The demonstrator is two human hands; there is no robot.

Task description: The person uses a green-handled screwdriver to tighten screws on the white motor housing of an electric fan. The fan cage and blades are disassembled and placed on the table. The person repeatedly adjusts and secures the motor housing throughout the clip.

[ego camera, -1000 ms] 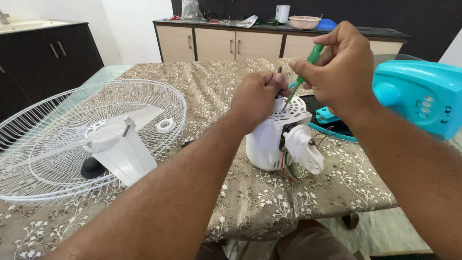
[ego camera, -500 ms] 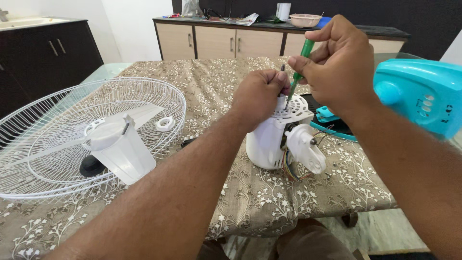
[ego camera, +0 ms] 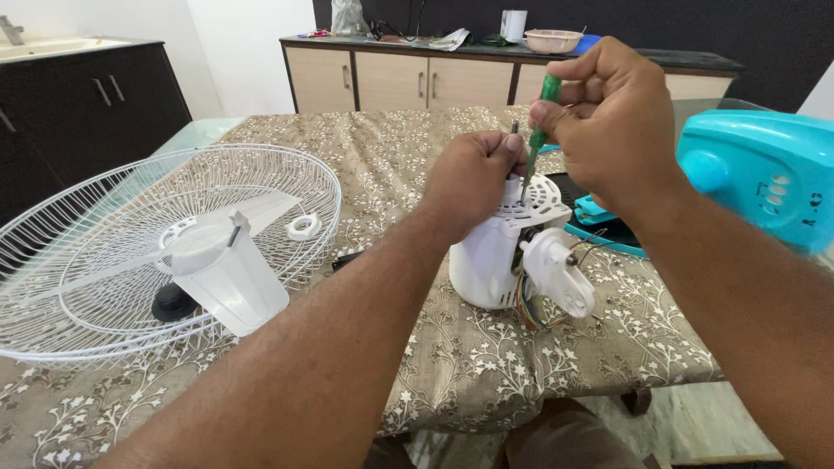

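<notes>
The white fan motor housing [ego camera: 499, 260] stands upright near the right-hand part of the near edge of the table [ego camera: 452, 365], which is covered by a brown floral cloth. The left hand [ego camera: 473, 182] is curled over the housing's top and left shoulder, fingers together, steadying it. The right hand [ego camera: 612, 117] is closed in a fist on the green-handled screwdriver [ego camera: 540, 122], whose shaft points steeply down into the slotted top plate of the housing; the tip appears to sit in a screw, though the fingers hide the contact point. A white gear cover [ego camera: 560, 274] hangs at the housing's right side, with coloured wires [ego camera: 527, 306] beneath it. The turquoise fan base [ego camera: 760, 178] lies at the right edge. A white wire fan guard [ego camera: 130, 252] occupies the left side, with a translucent white blade [ego camera: 221, 274] lying in it.
</notes>
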